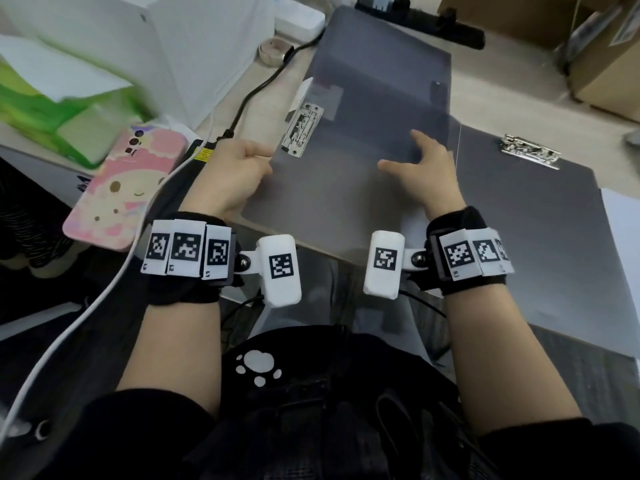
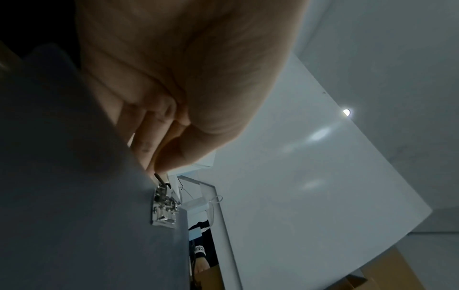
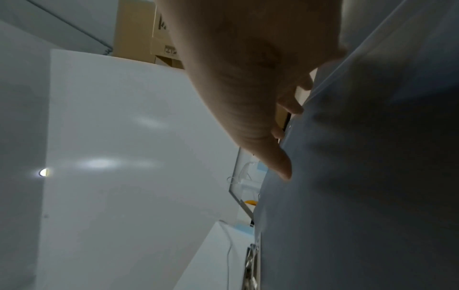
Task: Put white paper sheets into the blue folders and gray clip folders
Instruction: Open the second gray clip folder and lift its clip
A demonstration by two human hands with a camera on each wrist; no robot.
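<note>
A gray clip folder (image 1: 363, 109) lies open in front of me, its left panel tilted up off the desk. A metal clip (image 1: 302, 128) sits near that panel's left edge. My left hand (image 1: 242, 171) grips this edge just below the clip; in the left wrist view its curled fingertips (image 2: 161, 164) touch the clip's lever (image 2: 164, 204). My right hand (image 1: 422, 164) rests on the panel with fingers spread and straight, and the right wrist view shows its fingertips (image 3: 283, 166) against the gray surface (image 3: 360, 176). The right panel (image 1: 536, 237) lies flat and carries a second metal clip (image 1: 530, 154). A white sheet's edge (image 1: 623, 230) shows at the far right.
A pink phone (image 1: 121, 188), a green tissue pack (image 1: 52, 98) and a white box (image 1: 194, 46) stand at the left. A black cable (image 1: 256, 91) and a white cable (image 1: 69, 334) run along the left. Cardboard boxes (image 1: 602, 50) stand at the back right.
</note>
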